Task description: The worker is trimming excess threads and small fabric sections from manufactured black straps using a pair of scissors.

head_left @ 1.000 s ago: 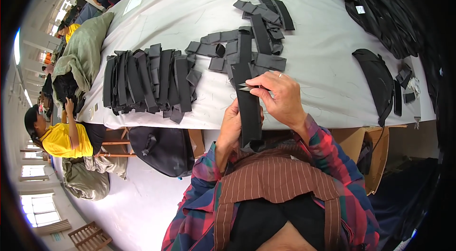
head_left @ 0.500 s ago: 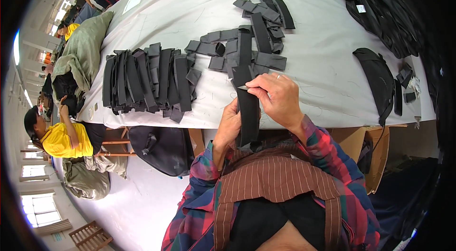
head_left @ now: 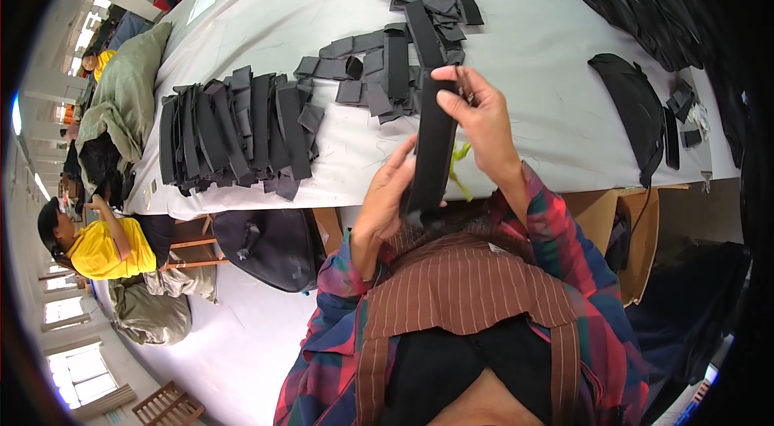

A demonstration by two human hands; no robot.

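Observation:
A long black fabric strip (head_left: 433, 148) is held up before me at the table's near edge, slightly tilted. My right hand (head_left: 488, 116) pinches its upper end between thumb and fingers. Something small and dark shows among those fingers, too unclear to name. A yellow-green cord (head_left: 459, 170) dangles below that hand, beside the strip. My left hand (head_left: 387, 196) supports the strip's lower part from the left, its fingers partly hidden behind it. Just beyond lies a loose heap of black strips (head_left: 395, 63). To the left is a row of stacked black strips (head_left: 234, 132).
A white-covered table (head_left: 516, 7) stretches ahead. At right are a curved black fabric piece (head_left: 629, 112) and a pile of black material (head_left: 637, 7). A cardboard box (head_left: 637, 257) is below the edge. A person in yellow (head_left: 117, 245) sits at left.
My right hand has moved up the strip to its top end; the pointed metal tip seen in it no longer shows. The yellow-green cord has come into view. The whole view has shifted slightly.

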